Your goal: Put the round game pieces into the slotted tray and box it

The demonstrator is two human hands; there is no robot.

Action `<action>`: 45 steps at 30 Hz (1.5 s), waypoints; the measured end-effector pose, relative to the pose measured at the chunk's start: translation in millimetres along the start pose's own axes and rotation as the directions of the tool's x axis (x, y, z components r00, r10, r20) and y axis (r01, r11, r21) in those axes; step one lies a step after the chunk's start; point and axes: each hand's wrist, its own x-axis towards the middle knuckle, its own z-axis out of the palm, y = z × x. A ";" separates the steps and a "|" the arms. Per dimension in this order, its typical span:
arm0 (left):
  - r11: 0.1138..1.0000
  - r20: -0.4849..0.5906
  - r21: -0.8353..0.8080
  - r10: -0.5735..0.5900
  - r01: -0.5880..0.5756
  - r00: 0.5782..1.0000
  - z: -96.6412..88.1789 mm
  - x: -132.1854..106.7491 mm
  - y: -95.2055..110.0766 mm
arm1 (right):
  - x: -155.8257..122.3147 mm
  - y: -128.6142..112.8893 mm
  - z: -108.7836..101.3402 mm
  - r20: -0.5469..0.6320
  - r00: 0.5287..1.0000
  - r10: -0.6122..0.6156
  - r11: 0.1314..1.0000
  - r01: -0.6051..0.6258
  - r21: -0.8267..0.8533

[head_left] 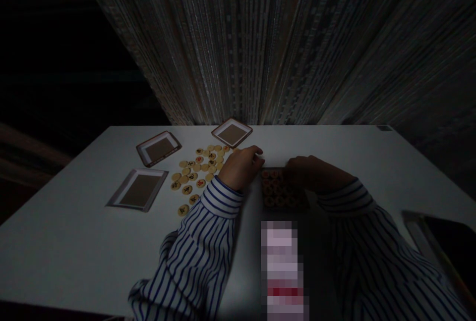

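Observation:
My left hand point(241, 167) is curled at the upper left corner of a small dark wooden tray point(274, 169), and its fingertips reach the tray's edge. My right hand point(309, 172) lies over the tray's upper right part, hiding some of it. Round wooden xiangqi pieces point(270, 192) with red markings fill the visible part of the tray. Left of my left hand, a loose spread of similar pieces point(197, 167) with red or black characters lies flat on the white table point(74, 241). The dim light hides whether either hand grips the tray.
Several shallow square trays with pale rims and brown bases, including one point(158, 148), stand beyond the loose pieces. A pixelated patch point(282, 271) covers the area below the tray. A dark flat object point(442, 246) sits at the lower right, and a striped curtain point(260, 48) hangs behind the table.

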 end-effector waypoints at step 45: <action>1.000 0.005 0.010 0.012 -0.012 1.000 -1.7 -0.1 -2.8 | 1.2 1.0 3.3 0.036 0.999 0.004 0.999 -0.006 0.040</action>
